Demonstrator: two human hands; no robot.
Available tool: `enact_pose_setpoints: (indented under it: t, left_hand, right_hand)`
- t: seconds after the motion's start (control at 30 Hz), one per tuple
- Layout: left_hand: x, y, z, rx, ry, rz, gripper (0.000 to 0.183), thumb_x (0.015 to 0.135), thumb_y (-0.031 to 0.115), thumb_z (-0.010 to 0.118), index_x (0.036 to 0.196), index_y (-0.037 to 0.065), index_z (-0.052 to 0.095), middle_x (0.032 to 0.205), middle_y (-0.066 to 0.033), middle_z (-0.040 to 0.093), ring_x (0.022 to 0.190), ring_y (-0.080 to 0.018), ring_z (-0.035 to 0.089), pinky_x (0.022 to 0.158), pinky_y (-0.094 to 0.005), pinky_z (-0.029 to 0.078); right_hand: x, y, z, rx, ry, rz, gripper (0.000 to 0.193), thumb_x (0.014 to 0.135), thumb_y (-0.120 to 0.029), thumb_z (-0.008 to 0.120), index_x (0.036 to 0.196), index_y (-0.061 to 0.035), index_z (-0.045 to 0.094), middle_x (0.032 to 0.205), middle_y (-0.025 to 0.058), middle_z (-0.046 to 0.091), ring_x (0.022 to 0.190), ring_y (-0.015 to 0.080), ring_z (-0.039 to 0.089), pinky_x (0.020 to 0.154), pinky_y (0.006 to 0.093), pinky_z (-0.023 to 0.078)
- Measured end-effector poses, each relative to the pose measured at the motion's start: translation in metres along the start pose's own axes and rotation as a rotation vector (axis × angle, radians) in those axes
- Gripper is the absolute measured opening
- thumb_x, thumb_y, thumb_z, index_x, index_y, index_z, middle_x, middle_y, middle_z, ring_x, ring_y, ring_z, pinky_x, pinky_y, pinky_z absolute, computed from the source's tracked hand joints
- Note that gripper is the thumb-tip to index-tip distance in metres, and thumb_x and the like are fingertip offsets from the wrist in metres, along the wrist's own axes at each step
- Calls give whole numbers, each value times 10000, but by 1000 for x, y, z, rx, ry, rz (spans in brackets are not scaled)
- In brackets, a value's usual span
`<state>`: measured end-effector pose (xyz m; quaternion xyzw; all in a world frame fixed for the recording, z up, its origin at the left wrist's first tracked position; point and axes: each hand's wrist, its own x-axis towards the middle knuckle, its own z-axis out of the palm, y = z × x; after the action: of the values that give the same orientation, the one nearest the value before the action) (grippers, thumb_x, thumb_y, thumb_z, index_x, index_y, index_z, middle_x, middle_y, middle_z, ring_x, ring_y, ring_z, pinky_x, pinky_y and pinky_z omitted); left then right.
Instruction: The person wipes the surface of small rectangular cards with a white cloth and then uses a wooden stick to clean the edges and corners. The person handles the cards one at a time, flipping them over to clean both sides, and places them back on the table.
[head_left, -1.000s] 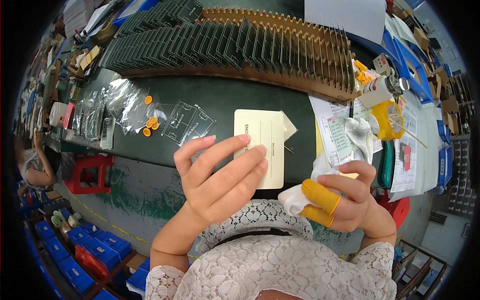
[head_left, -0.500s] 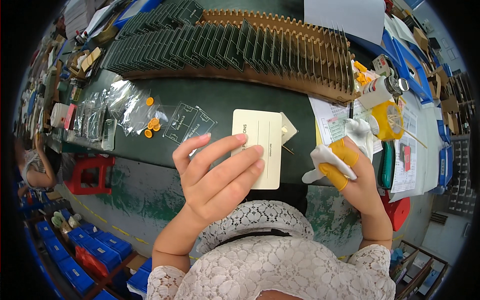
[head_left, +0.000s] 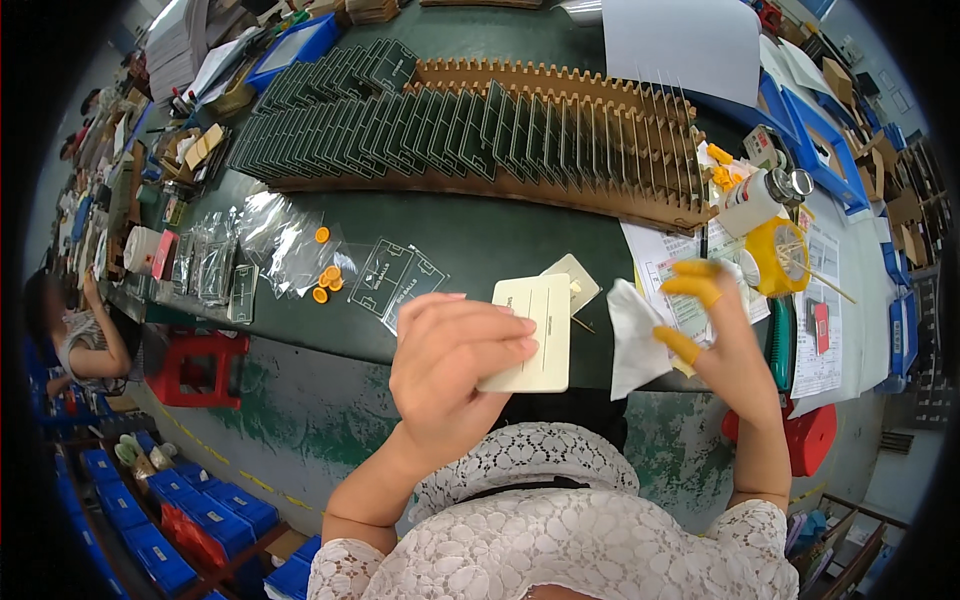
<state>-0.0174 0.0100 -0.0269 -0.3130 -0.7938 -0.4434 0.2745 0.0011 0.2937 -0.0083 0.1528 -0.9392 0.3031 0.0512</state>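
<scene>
cream plate (head_left: 532,335) held flat in left hand (head_left: 450,370), fingers curled over its face; white cloth (head_left: 633,335) pinched by right hand (head_left: 725,345); wiping apparently not yet begun

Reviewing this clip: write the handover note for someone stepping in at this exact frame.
Left hand: holds a cream rectangular panel flat, above the near edge of the green bench.
Right hand: yellow finger cots on, pinching a white wipe beside the panel, not touching it.
A second cream panel lies on the bench behind the held one. A white bottle and a yellow tape dispenser stand to the right.
Done: panel picked up, wipe in hand.
Left: probably wiping the panel; whether it is clean cannot be told.
</scene>
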Motion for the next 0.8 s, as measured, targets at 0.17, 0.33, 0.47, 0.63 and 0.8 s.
enact_pose_setpoints:
  t: [0.17,0.33,0.47,0.63,0.8]
  left_hand:
    - [6,23,-3,80,-170,170,165,744,59,710,865,151,647,980,34,709,953,-190,657,885,-360,429]
    - [8,31,0,-25,-269,283,169,748,76,724,876,162,657,999,48,707,988,-174,648,875,-344,432]
    - [10,22,2,-66,-212,321,135,727,69,722,840,111,662,1018,-51,684,960,-218,651,839,-330,471]
    - [-1,-2,10,-85,110,-253,329,759,-54,663,1069,45,611,1179,-149,572,1040,-245,588,861,-352,485]
    - [-9,12,2,-1122,-9,-904,341,894,-48,569,1213,-8,456,1207,-126,555,1117,-200,555,975,-323,444]
  right_hand:
    - [14,-15,-12,865,26,183,550,818,-43,692,1319,-26,467,1247,109,534,1070,202,572,880,315,440]
    - [32,-35,1,1219,-411,253,652,857,14,655,1432,-39,353,1300,116,486,946,103,574,790,247,487]
    - [36,-39,6,1264,-417,237,698,837,27,681,1444,-47,345,1306,111,485,861,69,522,795,226,474]
    - [30,-38,11,1087,-29,133,683,835,53,667,1437,-30,357,1359,115,453,863,77,508,867,242,442]
    - [23,-40,31,913,257,42,662,835,61,660,1421,-8,360,1354,110,456,871,115,534,873,266,438]
